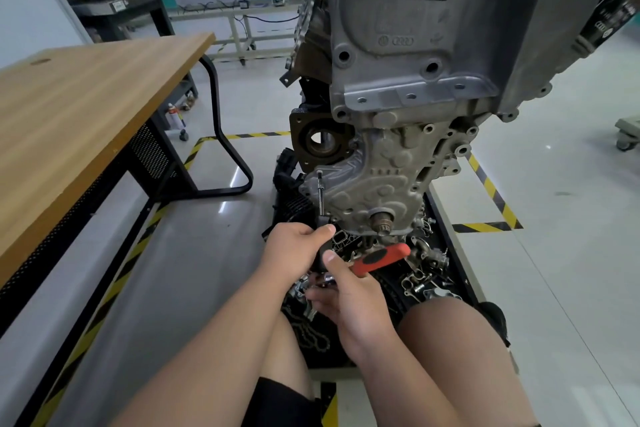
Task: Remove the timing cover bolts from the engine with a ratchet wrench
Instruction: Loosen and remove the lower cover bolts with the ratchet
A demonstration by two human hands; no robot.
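Ratchet wrench (377, 258) points rightward; left hand (294, 246) and right hand (349, 302) fingers (318, 295) grip its head.

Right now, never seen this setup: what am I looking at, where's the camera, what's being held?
There is one picture, taken by a camera worn on the person's head, looking forward and down. There is no robot, just two bare hands. Ahead stands an engine on a black tray strewn with loose metal parts. The left hand and right hand both grip a ratchet wrench with a red and black handle, near its head. From it a thin extension bar runs up to the left edge of the timing cover. A wooden table stands to the left.
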